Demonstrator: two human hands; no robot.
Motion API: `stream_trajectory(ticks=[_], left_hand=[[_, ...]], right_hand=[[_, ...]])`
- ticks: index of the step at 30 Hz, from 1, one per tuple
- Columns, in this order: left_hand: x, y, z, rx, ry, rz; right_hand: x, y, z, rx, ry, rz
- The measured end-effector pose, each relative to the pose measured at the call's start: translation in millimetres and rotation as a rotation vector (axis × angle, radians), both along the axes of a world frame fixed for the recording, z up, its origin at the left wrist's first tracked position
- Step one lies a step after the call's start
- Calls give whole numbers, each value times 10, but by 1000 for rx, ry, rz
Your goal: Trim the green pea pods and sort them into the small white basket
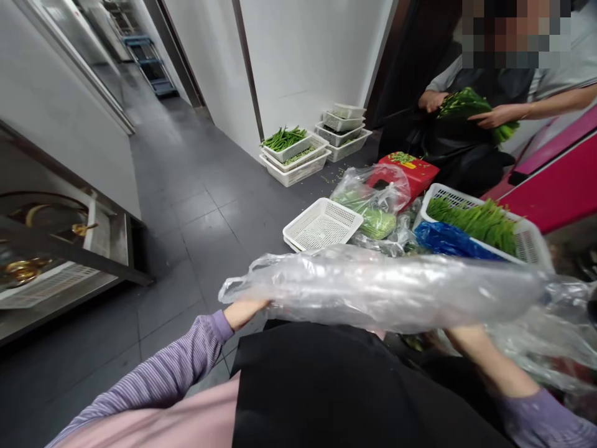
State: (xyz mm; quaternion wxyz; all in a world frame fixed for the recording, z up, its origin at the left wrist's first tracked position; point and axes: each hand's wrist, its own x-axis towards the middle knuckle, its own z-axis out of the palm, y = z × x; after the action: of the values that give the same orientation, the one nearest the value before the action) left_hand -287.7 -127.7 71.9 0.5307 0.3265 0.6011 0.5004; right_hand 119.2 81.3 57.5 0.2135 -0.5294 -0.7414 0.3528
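A large clear plastic bag (373,286) is stretched out sideways in front of my black apron. My left hand (249,309) grips it near its left end, with the fingers tucked behind the film. Towards the right end, my right hand (466,339) holds the bag from below, its fingers hidden by the plastic. Just beyond the bag lies a shallow white basket (321,225) with a perforated bottom. To the right of that basket sits a clear bag of green vegetables (373,211).
A white crate (536,239) holds leafy greens (480,221) and a blue plastic bag (452,239). Behind it, a co-worker's hands (499,116) hold a green bunch near a red container (415,177). Stacked baskets (298,174) line the wall. A metal shelf (112,239) stands left.
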Motion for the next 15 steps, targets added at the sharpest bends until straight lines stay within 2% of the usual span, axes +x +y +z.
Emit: stream_trajectory(ticks=[3,5,7,10,12,15], left_hand=[[69,183,-85,-65,-176,386],[39,300,-190,-200,-219,488],[-30,372,-306,-387,-187,469],[-127,384,-454,-628,-21,328],[-156,359,-516,-644,136,235],[-173,347,-548,-525,256,192]], right_hand=[[-216,-70,27,-299,200,-266],[-345,-161,-39,-477,259,-372],[-390,-286,-193,-556,186,-385],[-312,-487,-487,-713,135,-359],[-236,-577,-622,-875,212,-351],[-190,-562,-651,-1117,374,-280]])
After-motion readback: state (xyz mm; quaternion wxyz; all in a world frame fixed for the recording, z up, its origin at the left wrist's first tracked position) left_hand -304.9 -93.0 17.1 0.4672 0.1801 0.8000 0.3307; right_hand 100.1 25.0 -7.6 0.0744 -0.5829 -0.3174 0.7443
